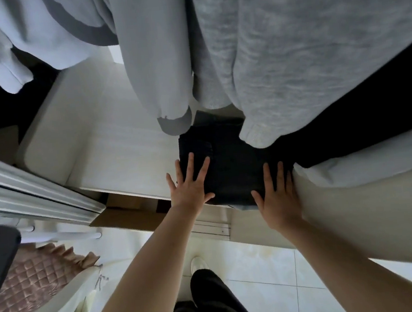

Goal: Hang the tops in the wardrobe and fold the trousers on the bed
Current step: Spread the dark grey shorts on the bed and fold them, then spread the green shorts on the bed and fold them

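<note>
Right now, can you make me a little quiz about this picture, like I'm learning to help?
1. True or false: both hands lie flat on the folded dark trousers.
2. What hangs above the trousers? A) grey tops B) towels C) coats
3. Fill in: the trousers sit on a white ____.

Key:
1. True: left hand and right hand press with straight fingers.
2. A, grey tops.
3. Shelf.

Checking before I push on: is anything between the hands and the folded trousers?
No. The left hand and right hand lie flat on the trousers. Grey sleeves hang just above the far edge, not between.
</note>
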A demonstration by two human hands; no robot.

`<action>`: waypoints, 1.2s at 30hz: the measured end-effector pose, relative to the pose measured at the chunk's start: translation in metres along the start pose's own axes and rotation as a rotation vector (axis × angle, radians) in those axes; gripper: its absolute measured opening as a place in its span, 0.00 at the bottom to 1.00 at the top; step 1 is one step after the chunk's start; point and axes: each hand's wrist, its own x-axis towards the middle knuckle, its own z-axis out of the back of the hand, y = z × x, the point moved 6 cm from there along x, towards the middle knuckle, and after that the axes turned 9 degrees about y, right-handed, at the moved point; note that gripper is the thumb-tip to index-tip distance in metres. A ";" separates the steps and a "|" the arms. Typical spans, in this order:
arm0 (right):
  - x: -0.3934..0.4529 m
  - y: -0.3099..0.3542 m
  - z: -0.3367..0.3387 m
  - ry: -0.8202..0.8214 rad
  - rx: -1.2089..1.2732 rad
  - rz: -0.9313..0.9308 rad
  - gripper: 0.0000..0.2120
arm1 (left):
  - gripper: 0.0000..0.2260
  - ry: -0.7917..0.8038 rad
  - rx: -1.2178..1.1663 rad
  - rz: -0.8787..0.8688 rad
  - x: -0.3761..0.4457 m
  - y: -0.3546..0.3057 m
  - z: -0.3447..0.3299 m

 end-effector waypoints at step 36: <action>-0.337 0.212 0.058 0.587 0.318 1.100 0.18 | 0.09 -0.834 -1.108 0.828 -0.474 0.085 -0.119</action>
